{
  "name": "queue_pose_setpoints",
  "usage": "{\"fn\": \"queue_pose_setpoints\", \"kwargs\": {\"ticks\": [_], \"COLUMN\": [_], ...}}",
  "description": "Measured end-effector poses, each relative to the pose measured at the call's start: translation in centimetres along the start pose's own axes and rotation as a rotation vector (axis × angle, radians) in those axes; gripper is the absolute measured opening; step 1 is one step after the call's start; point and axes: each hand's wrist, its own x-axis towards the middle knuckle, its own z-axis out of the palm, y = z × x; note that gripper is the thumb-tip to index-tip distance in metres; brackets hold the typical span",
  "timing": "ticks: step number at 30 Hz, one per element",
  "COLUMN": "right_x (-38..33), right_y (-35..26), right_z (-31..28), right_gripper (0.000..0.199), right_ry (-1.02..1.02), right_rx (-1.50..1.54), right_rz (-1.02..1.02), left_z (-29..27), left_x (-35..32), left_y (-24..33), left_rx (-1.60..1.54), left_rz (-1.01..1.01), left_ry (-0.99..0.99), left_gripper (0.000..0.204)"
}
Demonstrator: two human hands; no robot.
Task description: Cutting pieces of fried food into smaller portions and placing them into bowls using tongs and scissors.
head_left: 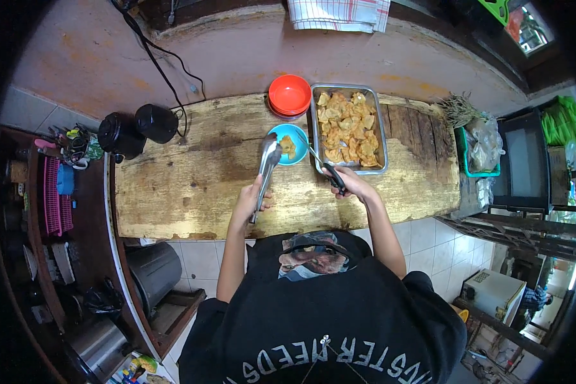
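My left hand (254,200) grips metal tongs (267,164) whose tips reach the blue bowl (299,151), which has a piece of fried food in it. My right hand (350,184) holds a black-handled utensil (323,168) that points toward the near left corner of the metal tray (315,134). The tray is full of golden fried pieces (350,128). A stack of red bowls (289,95) stands just behind the blue bowl. All of it sits on a worn wooden counter (192,185).
Two black pots (137,129) stand at the counter's left end with a cord running up the wall. A green basket with plastic bags (481,148) is at the right end. A checked cloth (338,14) hangs above. Shelves with utensils are at left.
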Motion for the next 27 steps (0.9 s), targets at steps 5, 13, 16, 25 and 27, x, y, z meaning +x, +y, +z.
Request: {"fn": "queue_pose_setpoints", "kwargs": {"ticks": [5,13,16,25,27], "right_x": [-0.2,1.7,1.6,3.8,4.2], "right_y": [-1.5,-3.2,-4.5,-4.4,-3.9], "right_z": [-0.6,-2.0,-1.9,-2.1,-2.2], "right_gripper": [0.051,0.054,0.052,0.047,0.046], "right_ry": [-0.09,-0.171,-0.206,-0.285,-0.314], "right_rx": [-0.25,-0.496,-0.499,-0.382,-0.347], "right_rz": [0.095,0.151,0.182,0.227,0.217], "left_z": [-0.3,-0.1,-0.2,0.0,-0.1], "left_x": [1.7,3.9,4.5,4.1,3.8], "left_y": [1.6,5.0,5.7,6.6,6.7], "left_rx": [0.141,0.463,0.576,0.585,0.582], "left_rz": [-0.034,-0.025,-0.036,-0.035,-0.038], "left_ry": [-0.124,-0.143,-0.138,-0.106,-0.111], "left_gripper": [0.059,0.061,0.061,0.062,0.062]}}
